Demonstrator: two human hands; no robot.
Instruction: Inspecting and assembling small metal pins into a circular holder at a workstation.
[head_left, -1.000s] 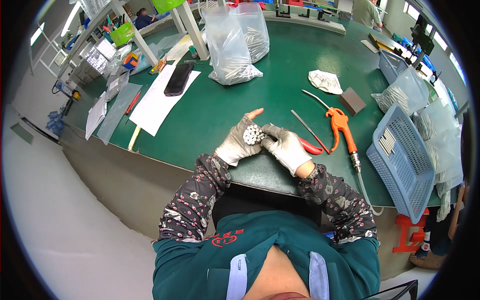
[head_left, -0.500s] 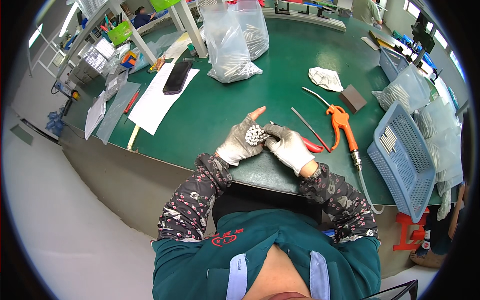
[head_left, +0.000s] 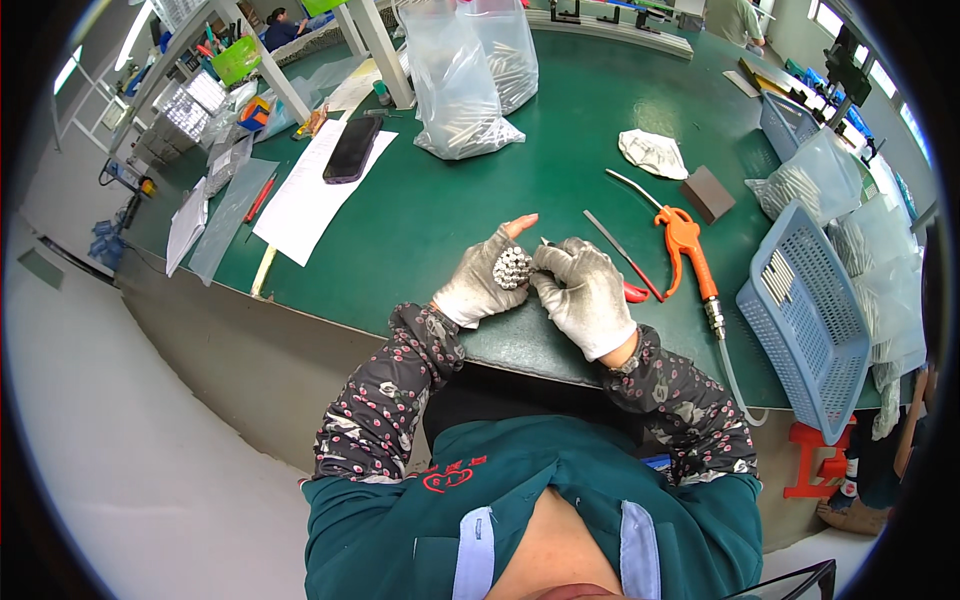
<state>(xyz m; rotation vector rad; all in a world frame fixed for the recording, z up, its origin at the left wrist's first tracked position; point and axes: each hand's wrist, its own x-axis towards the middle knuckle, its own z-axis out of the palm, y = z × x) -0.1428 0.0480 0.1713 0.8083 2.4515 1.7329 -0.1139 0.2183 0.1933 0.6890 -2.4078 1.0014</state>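
Note:
My left hand (head_left: 478,283), in a white work glove with the thumb bare, is closed round a bundle of slim metal rods (head_left: 512,268), their round ends facing up. Gloved as well, my right hand (head_left: 585,295) has its fingers pinched together at the bundle's right side; whatever lies between them is hidden. From behind that hand pokes part of a red-handled tool (head_left: 635,293). Just right of it lies a thin file-like tool (head_left: 622,252) with a red handle. Beyond that is an orange air blow gun (head_left: 683,240) with a hose.
A blue plastic basket (head_left: 815,340) holding a few rods stands at the right, by clear bags of rods (head_left: 812,180). On the green table (head_left: 580,130) lie a brown block (head_left: 707,195), a crumpled white cloth (head_left: 652,153), a phone (head_left: 353,150) on paper, and bags of rods (head_left: 460,110).
My right hand has turned slightly and its fingers have shifted at the bundle's side. The bundle's rod ends have tilted a little. My left hand stays nearly in place.

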